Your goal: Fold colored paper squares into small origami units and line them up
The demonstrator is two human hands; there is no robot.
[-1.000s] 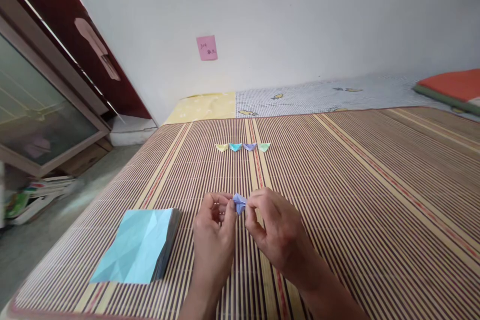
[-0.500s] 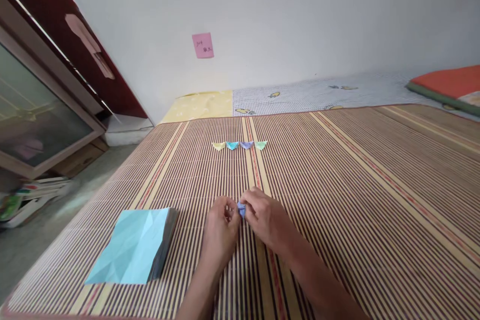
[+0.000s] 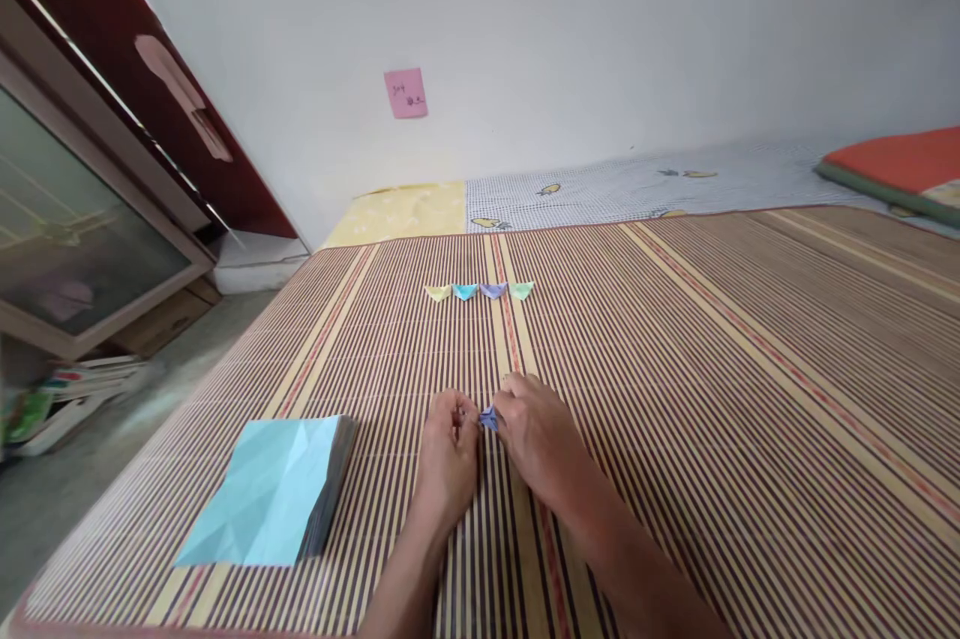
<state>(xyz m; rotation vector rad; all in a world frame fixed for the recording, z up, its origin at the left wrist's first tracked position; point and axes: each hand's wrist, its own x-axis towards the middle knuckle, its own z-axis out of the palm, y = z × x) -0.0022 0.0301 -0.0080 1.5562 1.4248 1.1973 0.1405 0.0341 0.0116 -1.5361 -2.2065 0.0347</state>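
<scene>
Between my fingertips is a small folded piece of blue-purple paper [image 3: 489, 418], held just above the striped mat [image 3: 675, 399]. My left hand [image 3: 450, 444] pinches its left end, with the fingers curled together. On the opposite side my right hand [image 3: 536, 429] grips it, and its fingers cover much of the paper. Farther off lies a row of small folded paper triangles: yellow [image 3: 439, 293], bright blue [image 3: 465, 292], purple [image 3: 493, 291] and pale green [image 3: 521, 290].
A thick stack of light blue creased paper [image 3: 262, 489] lies to the left of my hands. Behind the mat runs patterned cloth [image 3: 577, 194] along the white wall, which bears a pink note [image 3: 406, 93]. An orange folded cloth [image 3: 900, 162] sits at far right.
The blue-purple paper now shows a narrower, more pointed shape between my hands. My right hand has shifted slightly to the right; the left stays almost in place.
</scene>
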